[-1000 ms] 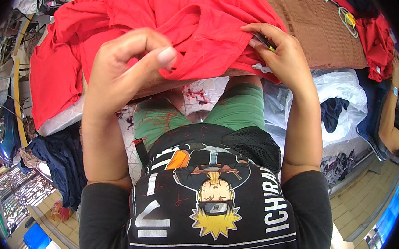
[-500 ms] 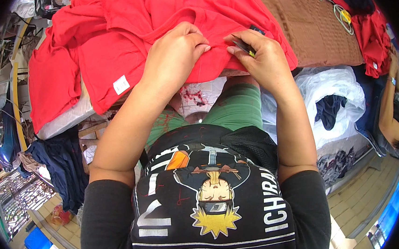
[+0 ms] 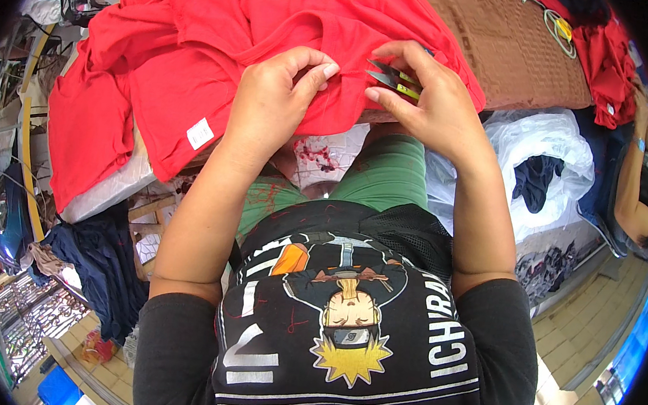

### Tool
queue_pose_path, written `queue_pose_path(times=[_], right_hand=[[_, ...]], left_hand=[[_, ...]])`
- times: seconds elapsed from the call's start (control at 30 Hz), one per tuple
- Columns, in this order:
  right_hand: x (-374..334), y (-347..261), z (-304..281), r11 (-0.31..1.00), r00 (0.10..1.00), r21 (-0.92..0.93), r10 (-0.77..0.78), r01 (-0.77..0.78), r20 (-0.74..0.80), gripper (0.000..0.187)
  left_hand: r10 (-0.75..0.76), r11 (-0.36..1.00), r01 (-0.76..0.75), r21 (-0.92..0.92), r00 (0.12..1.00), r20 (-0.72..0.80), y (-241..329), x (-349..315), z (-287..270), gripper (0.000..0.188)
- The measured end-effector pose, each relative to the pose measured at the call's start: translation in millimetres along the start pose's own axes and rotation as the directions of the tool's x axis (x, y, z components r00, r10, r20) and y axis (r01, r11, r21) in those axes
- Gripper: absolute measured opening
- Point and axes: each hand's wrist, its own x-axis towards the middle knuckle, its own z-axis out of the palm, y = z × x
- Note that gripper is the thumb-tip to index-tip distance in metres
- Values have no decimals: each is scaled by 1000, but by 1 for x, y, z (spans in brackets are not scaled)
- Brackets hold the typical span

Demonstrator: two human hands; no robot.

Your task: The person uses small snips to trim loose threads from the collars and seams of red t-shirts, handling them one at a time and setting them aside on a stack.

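Note:
A red garment [image 3: 190, 70] lies spread and wrinkled in front of me, with a white label [image 3: 199, 133] on its lower left part. Over its near edge, my left hand [image 3: 283, 89] pinches thumb and index finger together; whatever sits between the tips is too small to make out. Just to the right, my right hand [image 3: 431, 93] holds a pair of thread snips [image 3: 396, 82] with dark blades and yellow-green parts. The blades are spread apart and point left, toward the left hand's fingertips, with a small gap between.
A brown patterned cushion [image 3: 515, 46] adjoins the garment on the right. Beyond my right forearm stands a white plastic bag [image 3: 565, 138] with dark cloth in it. Another person's arm [image 3: 632, 177] reaches to red cloth [image 3: 605, 65] at far right. Dark blue cloth [image 3: 102, 261] hangs at left.
The snips' blades, mostly hidden in my right hand before, now show spread apart as its fingers have loosened. My left hand has shifted slightly and stays pinched.

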Motion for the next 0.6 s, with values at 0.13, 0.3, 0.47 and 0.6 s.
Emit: queue_pose_path(times=[0.13, 0.3, 0.47, 0.6], right_hand=[[4, -3, 0, 986, 986, -10, -166, 166, -7, 25], [6, -5, 2, 977, 984, -124, -166, 173, 63, 18], [8, -11, 4, 968, 985, -186, -160, 169, 62, 14], [10, -15, 4, 963, 981, -193, -174, 188, 86, 15]], left_hand=[[26, 1000, -26, -16, 1000, -6, -2, 0, 1, 19], [17, 1000, -16, 13, 999, -31, 4, -1, 3, 18], [65, 996, -61, 63, 996, -59, 4, -1, 5, 16], [187, 974, -174, 148, 979, -79, 3, -3, 2, 14]])
